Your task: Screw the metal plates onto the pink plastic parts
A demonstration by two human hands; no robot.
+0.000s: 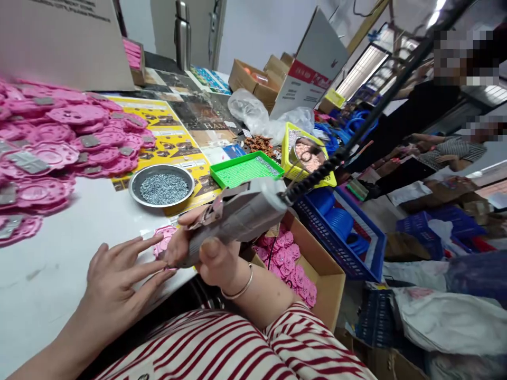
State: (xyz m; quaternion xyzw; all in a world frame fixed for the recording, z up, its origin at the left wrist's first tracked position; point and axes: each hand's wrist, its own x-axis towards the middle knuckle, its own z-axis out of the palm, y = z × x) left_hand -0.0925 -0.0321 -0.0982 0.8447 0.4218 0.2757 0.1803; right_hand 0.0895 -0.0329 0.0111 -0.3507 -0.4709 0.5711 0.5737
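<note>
My right hand is wrapped round a grey electric screwdriver, which is hung from a black coiled cord. The tool slants down to the left, and its tip is hidden behind my fingers. Under that end lies a pink plastic part at the table's near edge, mostly covered by my hands. My left hand grips this part by its edge, fingers stretched along it and thumb on the near side. Just beyond stands a round metal bowl of small silvery screws.
Pink plastic parts with grey plates are heaped at left. A green tray and yellow basket stand behind the tool. Below right, a cardboard box holds more pink parts, beside a blue crate. People work at right.
</note>
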